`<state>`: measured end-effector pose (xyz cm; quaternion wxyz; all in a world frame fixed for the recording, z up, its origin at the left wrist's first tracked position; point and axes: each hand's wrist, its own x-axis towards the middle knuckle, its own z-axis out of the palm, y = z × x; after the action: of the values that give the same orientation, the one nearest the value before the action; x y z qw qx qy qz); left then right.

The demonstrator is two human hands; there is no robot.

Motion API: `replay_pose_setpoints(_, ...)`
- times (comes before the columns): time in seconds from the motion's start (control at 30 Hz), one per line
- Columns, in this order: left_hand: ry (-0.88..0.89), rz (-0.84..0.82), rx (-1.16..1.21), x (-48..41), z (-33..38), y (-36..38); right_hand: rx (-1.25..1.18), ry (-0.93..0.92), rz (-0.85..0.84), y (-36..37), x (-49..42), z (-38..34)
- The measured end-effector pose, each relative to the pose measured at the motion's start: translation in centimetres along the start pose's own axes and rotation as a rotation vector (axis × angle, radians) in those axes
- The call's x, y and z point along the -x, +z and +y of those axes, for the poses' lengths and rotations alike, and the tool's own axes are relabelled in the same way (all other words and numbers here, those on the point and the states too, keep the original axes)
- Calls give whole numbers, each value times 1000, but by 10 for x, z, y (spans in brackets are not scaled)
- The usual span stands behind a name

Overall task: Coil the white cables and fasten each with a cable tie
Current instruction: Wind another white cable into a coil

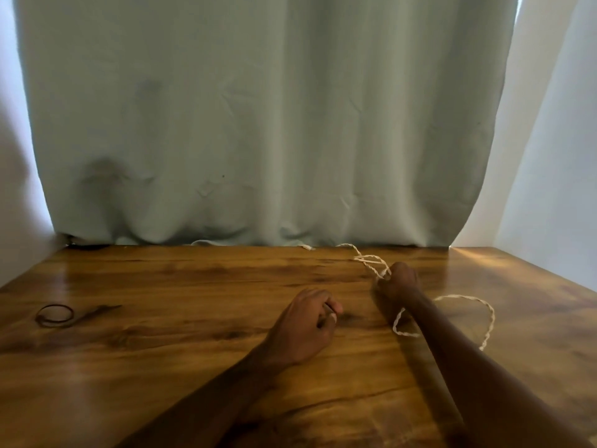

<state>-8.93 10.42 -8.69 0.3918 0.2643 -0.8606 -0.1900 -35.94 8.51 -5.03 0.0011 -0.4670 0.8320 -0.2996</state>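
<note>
Nearest, the left hand (303,324) rests fist-curled, contents impossible to tell, while the right hand (399,282), reaching farther forward, grips the white cable (465,297) looping beside its forearm.

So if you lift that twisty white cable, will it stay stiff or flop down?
Probably floppy: the thin twisted white cable lies in loose wavy loops on the brown wooden table. Likely light too, being so thin. It shouldn't roll, but may tangle where strands cross beside the right hand gripping it.
</note>
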Motion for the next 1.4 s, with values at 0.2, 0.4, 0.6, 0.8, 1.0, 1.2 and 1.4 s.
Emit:
replay_pose_setpoints(0.2, -94, 222, -5, -1, 9, -13, -250, -293, 241, -14, 41, -29)
replay_pose_setpoints(0.4, -25, 592, -75, -15, 0, -44, -496, -622, 124, -36, 88, -69)
replay_pose_setpoints(0.6, 56, 421, -136, -14, -33, -70, -487, -778, -18, -46, 107, -75)
replay_pose_setpoints(0.8, 89, 488, -276, -15, -41, -77, -402, -758, 56, -56, 102, -60)
replay_pose_setpoints(1.0, 5, 683, -474, -15, -47, -99, -376, -639, 221, -73, 95, -38)
replay_pose_setpoints(1.2, -96, 719, -68, -16, -58, -99, -351, -583, 135, -61, 92, -35)
replay_pose_setpoints(1.4, -264, 600, 596, -23, -31, -103, -280, -506, 153, -33, 81, -40)
